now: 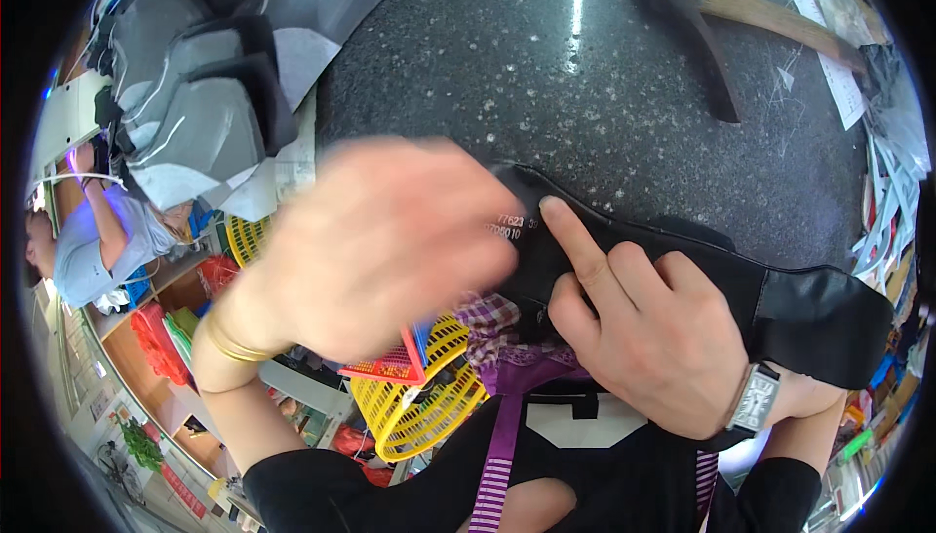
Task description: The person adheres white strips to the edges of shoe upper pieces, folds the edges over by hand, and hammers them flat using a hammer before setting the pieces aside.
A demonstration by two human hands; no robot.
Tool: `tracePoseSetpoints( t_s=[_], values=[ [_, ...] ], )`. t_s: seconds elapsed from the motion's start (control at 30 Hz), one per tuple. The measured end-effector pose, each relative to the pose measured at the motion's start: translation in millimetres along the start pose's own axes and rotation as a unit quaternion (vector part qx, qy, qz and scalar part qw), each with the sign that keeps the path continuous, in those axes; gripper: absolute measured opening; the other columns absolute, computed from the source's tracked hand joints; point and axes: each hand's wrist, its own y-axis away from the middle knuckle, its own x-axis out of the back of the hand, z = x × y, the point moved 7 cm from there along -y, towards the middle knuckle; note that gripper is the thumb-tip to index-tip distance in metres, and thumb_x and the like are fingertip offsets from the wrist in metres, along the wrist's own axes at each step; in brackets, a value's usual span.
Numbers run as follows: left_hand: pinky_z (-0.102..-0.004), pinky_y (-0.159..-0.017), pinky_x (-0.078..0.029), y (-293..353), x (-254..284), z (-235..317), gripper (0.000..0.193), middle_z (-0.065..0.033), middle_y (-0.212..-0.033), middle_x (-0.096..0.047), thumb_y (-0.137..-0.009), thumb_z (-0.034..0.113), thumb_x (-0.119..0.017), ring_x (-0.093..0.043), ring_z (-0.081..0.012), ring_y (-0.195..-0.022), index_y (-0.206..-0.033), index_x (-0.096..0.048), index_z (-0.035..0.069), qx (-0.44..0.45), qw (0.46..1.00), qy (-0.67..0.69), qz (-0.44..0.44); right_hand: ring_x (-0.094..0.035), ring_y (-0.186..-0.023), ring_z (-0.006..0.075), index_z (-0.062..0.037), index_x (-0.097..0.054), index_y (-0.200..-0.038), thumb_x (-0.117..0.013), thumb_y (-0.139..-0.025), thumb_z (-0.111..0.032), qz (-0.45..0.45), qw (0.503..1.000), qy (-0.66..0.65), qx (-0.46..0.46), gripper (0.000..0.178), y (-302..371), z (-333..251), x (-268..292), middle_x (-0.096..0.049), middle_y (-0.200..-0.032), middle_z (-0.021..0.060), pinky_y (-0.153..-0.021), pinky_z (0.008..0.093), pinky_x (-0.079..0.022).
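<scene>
R hand [648, 343], wristwatch on it, lies flat w/ index finger stretched out, pressing a black leather piece [780, 304] onto the near edge of the dark speckled stone surface [585, 75], not closed round it. L hand [385, 245] hovers blurred just left of it, fingers loosely spread, holding nothing. Behind: yellow basket [429, 406] below the edge, grey cut pieces [195, 94] far left

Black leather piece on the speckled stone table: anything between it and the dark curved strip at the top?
Nothing: in the head view, only bare speckled stone table lies between the black leather piece and the dark curved strip.
</scene>
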Motion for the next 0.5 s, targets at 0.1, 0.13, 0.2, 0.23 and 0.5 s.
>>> tracePoseSetpoints(
  t_s=[0.1,0.13,0.2,0.23,0.5],
  values=[
    [-0.0400,-0.091,-0.051,-16,-29,25,0.037,-0.0100,-0.118,-0.064,-0.074,0.020,-0.064,-0.061,-0.0265,-0.107,-0.108,-0.065,0.004,0.030,0.998,0.026,0.038,-0.059,-0.078,0.0175,-0.0037,-0.061,-0.091,-0.063,-0.070,-0.011,0.043,0.999,-0.028,0.000,0.023,11,-1,1,-0.062,-0.124,0.0177,-0.059,0.0278,-0.047],
    [-0.0393,-0.092,-0.050,-16,-34,25,0.036,-0.0097,-0.118,-0.065,-0.075,0.020,-0.063,-0.062,-0.0256,-0.107,-0.107,-0.066,0.004,0.019,0.999,-0.010,0.040,-0.059,-0.078,0.0175,-0.0037,-0.061,-0.091,-0.063,-0.070,-0.011,0.042,0.999,-0.022,-0.002,0.023,17,1,-3,-0.062,-0.124,0.0177,-0.059,0.0278,-0.047],
    [-0.0387,-0.093,-0.050,-21,-36,21,0.035,-0.0094,-0.117,-0.066,-0.075,0.020,-0.063,-0.062,-0.0246,-0.108,-0.106,-0.067,0.003,0.008,0.998,-0.043,0.048,-0.063,-0.085,0.0224,-0.0010,-0.064,-0.100,-0.064,-0.068,-0.010,0.150,0.988,-0.028,0.001,0.033,40,11,4,-0.065,-0.116,0.0165,-0.066,0.0305,-0.052],
    [-0.0389,-0.094,-0.050,-25,-32,26,0.035,-0.0093,-0.116,-0.066,-0.075,0.020,-0.063,-0.062,-0.0248,-0.108,-0.105,-0.068,0.003,-0.031,0.995,-0.090,0.029,-0.064,-0.085,0.0240,-0.0012,-0.064,-0.102,-0.061,-0.073,-0.015,0.178,0.984,-0.001,0.023,0.032,43,13,8,-0.066,-0.103,0.0151,-0.065,0.0301,-0.051],
    [-0.0388,-0.090,-0.051,-40,2,3,0.049,-0.0140,-0.115,-0.064,-0.072,0.024,-0.073,-0.061,-0.0319,-0.106,-0.114,-0.062,0.000,0.047,0.994,-0.082,-0.058,-0.061,-0.082,0.0335,-0.0002,-0.057,-0.108,-0.066,-0.079,-0.002,0.152,0.968,-0.177,-0.088,0.031,38,57,23,-0.063,-0.090,0.0149,-0.069,0.0393,-0.050]
  ],
)
